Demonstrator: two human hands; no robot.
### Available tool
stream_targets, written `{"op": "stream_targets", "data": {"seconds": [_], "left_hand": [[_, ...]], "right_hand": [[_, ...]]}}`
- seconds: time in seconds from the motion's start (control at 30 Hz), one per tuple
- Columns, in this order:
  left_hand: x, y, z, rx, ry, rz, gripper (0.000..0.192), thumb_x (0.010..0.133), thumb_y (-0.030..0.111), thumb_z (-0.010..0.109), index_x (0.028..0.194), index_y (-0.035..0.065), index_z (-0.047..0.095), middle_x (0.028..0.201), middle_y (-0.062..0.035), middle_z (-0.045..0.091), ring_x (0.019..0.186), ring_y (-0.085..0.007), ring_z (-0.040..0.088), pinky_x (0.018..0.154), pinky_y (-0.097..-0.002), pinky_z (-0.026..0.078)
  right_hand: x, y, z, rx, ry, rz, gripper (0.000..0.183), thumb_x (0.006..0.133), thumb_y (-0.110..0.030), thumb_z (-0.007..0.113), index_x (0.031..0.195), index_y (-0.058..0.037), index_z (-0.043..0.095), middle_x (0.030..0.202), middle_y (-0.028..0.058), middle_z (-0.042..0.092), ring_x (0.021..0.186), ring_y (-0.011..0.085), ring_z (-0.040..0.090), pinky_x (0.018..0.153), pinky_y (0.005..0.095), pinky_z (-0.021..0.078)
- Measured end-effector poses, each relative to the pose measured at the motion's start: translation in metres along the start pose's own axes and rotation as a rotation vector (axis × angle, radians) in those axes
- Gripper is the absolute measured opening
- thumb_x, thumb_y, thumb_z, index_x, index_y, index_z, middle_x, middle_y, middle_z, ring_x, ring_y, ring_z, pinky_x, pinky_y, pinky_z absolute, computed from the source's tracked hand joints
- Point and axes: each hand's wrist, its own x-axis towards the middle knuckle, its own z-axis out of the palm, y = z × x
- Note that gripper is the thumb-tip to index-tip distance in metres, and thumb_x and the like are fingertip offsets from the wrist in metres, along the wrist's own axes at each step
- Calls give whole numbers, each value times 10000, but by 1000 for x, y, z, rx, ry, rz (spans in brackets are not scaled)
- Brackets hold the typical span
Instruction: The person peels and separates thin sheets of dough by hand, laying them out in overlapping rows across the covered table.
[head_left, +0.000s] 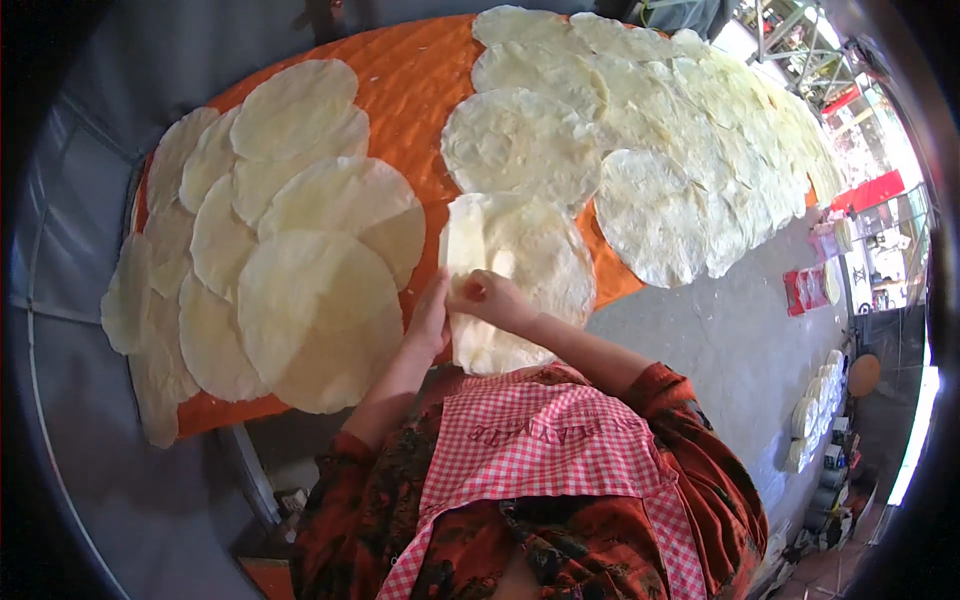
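Note:
A thin round flatbread (540, 255) lies before me at the near edge of the orange-covered table, its left side folded over in a long strip. At that folded edge, my left hand (430, 313) grips the bread from the left. My right hand (501, 301) reaches across the sheet with curled fingers, pinching the fold close to my left thumb. The fingertips of both hands are partly hidden. Left of my hands lies a large, smooth pale flatbread round (321, 322), overlapping others. Beyond the folded piece rests another blistered round (521, 146).
Orange cloth (409, 90) shows between the two groups of breads. Many overlapping rounds (690, 135) cover the table's right side. Stacked pale rounds (817, 405) stand along the right wall, below red-and-clear packages (806, 291). Grey concrete floor (720, 345) lies right of the table.

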Motion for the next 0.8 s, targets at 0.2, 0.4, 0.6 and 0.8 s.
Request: {"op": "stream_targets", "data": {"seconds": [0.2,0.4,0.6,0.8], "left_hand": [[-11,-6,29,18,-143,127,330,933,316,541,1145,70,481,1059,-45,533,989,-131,519,871,-284,419],[-9,-2,51,349,31,89,259,908,207,542,1103,37,527,946,-31,561,862,-108,540,726,-296,462],[18,46,-8,472,177,373,206,887,153,552,1027,15,616,874,-8,620,747,-97,559,677,-255,459],[44,74,-114,908,354,321,161,900,118,522,973,9,615,786,20,588,694,-83,531,608,-251,439]], "right_hand": [[-11,4,-4,24,217,-154,318,808,-282,629,915,11,570,848,165,636,756,299,632,679,375,493],[-18,-14,-32,380,155,183,284,844,-254,627,953,7,605,767,83,632,637,138,567,588,301,470],[-32,52,-118,735,249,275,137,814,-113,592,834,21,615,723,108,641,580,197,630,496,290,482],[-50,134,-286,318,316,462,140,806,-221,562,711,-122,589,582,-13,518,471,99,490,410,250,378]]}}
